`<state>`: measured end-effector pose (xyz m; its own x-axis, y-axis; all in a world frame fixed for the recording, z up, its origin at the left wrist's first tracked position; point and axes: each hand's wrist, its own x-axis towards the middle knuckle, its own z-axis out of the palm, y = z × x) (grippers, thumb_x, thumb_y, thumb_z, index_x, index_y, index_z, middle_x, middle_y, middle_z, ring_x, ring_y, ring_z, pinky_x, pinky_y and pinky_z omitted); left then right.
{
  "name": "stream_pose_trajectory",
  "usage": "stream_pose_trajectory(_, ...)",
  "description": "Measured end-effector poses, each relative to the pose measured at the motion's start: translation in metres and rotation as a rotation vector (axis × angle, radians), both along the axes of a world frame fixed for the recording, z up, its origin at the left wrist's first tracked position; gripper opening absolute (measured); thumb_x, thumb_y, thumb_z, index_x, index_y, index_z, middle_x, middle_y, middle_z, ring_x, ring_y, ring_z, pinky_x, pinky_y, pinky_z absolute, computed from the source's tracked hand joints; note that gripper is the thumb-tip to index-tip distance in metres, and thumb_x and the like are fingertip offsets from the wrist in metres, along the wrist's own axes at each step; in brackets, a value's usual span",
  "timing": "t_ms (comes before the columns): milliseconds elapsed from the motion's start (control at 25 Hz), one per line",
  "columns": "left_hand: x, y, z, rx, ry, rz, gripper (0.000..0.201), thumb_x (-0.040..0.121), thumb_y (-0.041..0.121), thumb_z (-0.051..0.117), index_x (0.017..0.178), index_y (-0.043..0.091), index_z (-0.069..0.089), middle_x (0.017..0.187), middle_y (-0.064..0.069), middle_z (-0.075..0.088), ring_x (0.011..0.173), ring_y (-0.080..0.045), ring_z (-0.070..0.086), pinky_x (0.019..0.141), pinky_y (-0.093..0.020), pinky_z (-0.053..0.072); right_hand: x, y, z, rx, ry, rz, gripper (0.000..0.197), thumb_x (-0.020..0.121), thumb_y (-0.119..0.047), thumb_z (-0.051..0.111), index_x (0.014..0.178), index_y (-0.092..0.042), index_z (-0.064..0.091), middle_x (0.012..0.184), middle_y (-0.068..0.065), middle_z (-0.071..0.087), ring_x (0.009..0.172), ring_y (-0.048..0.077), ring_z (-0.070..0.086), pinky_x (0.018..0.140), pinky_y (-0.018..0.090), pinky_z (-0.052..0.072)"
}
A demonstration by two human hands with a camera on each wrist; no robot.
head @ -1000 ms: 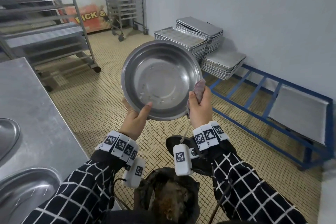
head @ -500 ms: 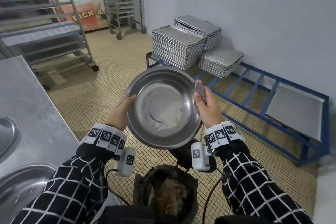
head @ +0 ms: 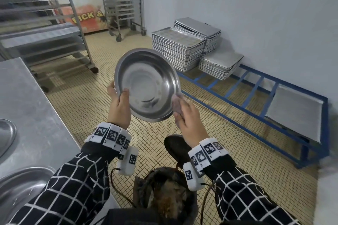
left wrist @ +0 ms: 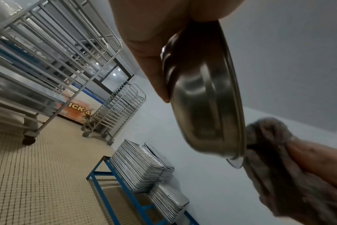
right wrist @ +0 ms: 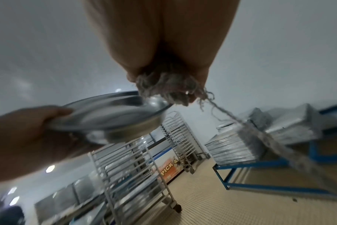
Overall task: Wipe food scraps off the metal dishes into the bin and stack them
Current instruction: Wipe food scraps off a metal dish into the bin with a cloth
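Dish [head: 148, 86]: round shiny steel, rim gripped by left hand [head: 118, 109]; right hand [head: 190, 120] clutches frayed rag [head: 176, 104].

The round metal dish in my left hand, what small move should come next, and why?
Probably sweep the rag across the inside once more. The left hand grips the dish by its rim, tilted above the bin, and the right hand has the rag only at the rim. A dark smear shows low in the dish, though glare makes it unclear.
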<state>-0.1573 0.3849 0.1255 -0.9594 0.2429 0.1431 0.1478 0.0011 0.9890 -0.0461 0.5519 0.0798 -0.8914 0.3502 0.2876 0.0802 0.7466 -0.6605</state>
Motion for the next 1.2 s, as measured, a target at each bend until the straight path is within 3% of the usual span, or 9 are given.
stream_pose_trajectory(160, 0.0, 0.003, 0.001, 0.005, -0.154, 0.018, 0.044, 0.101, 0.033, 0.03, 0.142, 0.031, 0.014, 0.119, -0.014, 0.051, 0.105, -0.03, 0.057, 0.088, -0.047, 0.052, -0.003, -0.015, -0.019, 0.5, 0.021, 0.114, 0.038, 0.096, -0.041, 0.041, 0.127, -0.021, 0.05, 0.123, 0.001, 0.054, 0.119, 0.018, 0.046, 0.103, 0.05, 0.038)
stream_pose_trajectory(240, 0.0, 0.003, 0.002, 0.009, -0.164, 0.001, 0.046, 0.1, 0.032, 0.032, 0.143, 0.029, 0.015, 0.123, -0.015, 0.05, 0.104, -0.031, 0.058, 0.081, -0.045, 0.056, -0.004, -0.014, -0.021, 0.48, 0.089, 0.087, 0.028, 0.098, -0.04, 0.041, 0.113, -0.021, 0.055, 0.11, -0.006, 0.06, 0.11, 0.013, 0.053, 0.102, 0.051, 0.037)
stream_pose_trajectory(320, 0.001, 0.006, 0.001, 0.049, -0.193, -0.074, 0.057, 0.098, 0.026, 0.036, 0.146, 0.033, 0.006, 0.121, -0.011, 0.049, 0.103, -0.03, 0.058, 0.079, -0.044, 0.057, -0.005, -0.011, -0.012, 0.41, 0.146, 0.043, 0.046, 0.1, -0.049, 0.026, 0.101, -0.018, 0.06, 0.095, -0.011, 0.058, 0.099, 0.008, 0.053, 0.103, 0.044, 0.036)
stream_pose_trajectory(440, 0.002, 0.012, -0.009, -0.097, -0.137, -0.111, 0.061, 0.097, 0.037, 0.039, 0.147, 0.032, 0.005, 0.144, -0.012, 0.029, 0.129, -0.031, 0.039, 0.109, -0.052, 0.034, -0.004, -0.006, 0.01, 0.155, 0.239, 0.041, 0.047, 0.098, -0.048, 0.028, 0.09, -0.011, 0.056, 0.084, -0.007, 0.053, 0.087, 0.011, 0.05, 0.085, 0.03, 0.046)
stream_pose_trajectory(560, -0.001, 0.007, -0.019, -0.415, 0.239, -0.076, 0.034, 0.095, 0.047, 0.04, 0.118, 0.022, 0.043, 0.137, -0.004, 0.039, 0.129, -0.021, 0.034, 0.111, -0.043, 0.026, 0.0, 0.009, 0.026, -0.013, 0.201, -0.012, 0.03, 0.098, -0.035, 0.041, 0.097, -0.01, 0.058, 0.085, -0.002, 0.061, 0.077, 0.014, 0.059, 0.068, 0.032, 0.054)
stream_pose_trajectory(640, -0.001, 0.003, -0.015, -0.483, 0.364, -0.137, 0.014, 0.099, 0.034, 0.038, 0.099, 0.025, 0.048, 0.111, 0.003, 0.056, 0.105, -0.014, 0.05, 0.092, -0.032, 0.038, 0.002, 0.022, 0.03, -0.14, 0.135, -0.005, 0.025, 0.099, -0.034, 0.041, 0.103, -0.014, 0.056, 0.088, 0.001, 0.064, 0.079, 0.013, 0.064, 0.067, 0.034, 0.056)
stream_pose_trajectory(760, -0.002, 0.002, -0.009, -0.558, 0.39, -0.179, 0.022, 0.101, 0.029, 0.037, 0.082, 0.025, 0.049, 0.075, 0.006, 0.055, 0.069, -0.008, 0.05, 0.062, -0.022, 0.034, -0.001, 0.036, 0.024, -0.114, 0.114, -0.049, 0.027, 0.099, -0.033, 0.041, 0.108, -0.011, 0.056, 0.104, 0.003, 0.059, 0.092, 0.012, 0.059, 0.082, 0.033, 0.053)
stream_pose_trajectory(1000, -0.004, 0.01, -0.018, -0.439, 0.234, -0.086, 0.03, 0.102, 0.031, 0.035, 0.089, 0.014, 0.057, 0.078, -0.004, 0.059, 0.072, -0.018, 0.053, 0.066, -0.025, 0.04, -0.002, 0.041, 0.001, -0.105, 0.223, -0.273, 0.04, 0.098, -0.028, 0.044, 0.133, -0.007, 0.049, 0.137, 0.006, 0.042, 0.124, 0.017, 0.043, 0.106, 0.034, 0.041)
stream_pose_trajectory(1200, -0.001, 0.018, -0.017, -0.301, 0.101, -0.011, 0.033, 0.102, 0.032, 0.034, 0.094, 0.012, 0.058, 0.082, -0.003, 0.059, 0.076, -0.016, 0.053, 0.069, -0.025, 0.041, 0.009, 0.004, -0.025, -0.096, 0.127, -0.098, 0.06, 0.102, -0.034, 0.029, 0.153, -0.022, -0.001, 0.161, -0.006, -0.006, 0.147, 0.013, 0.006, 0.114, 0.031, 0.023)
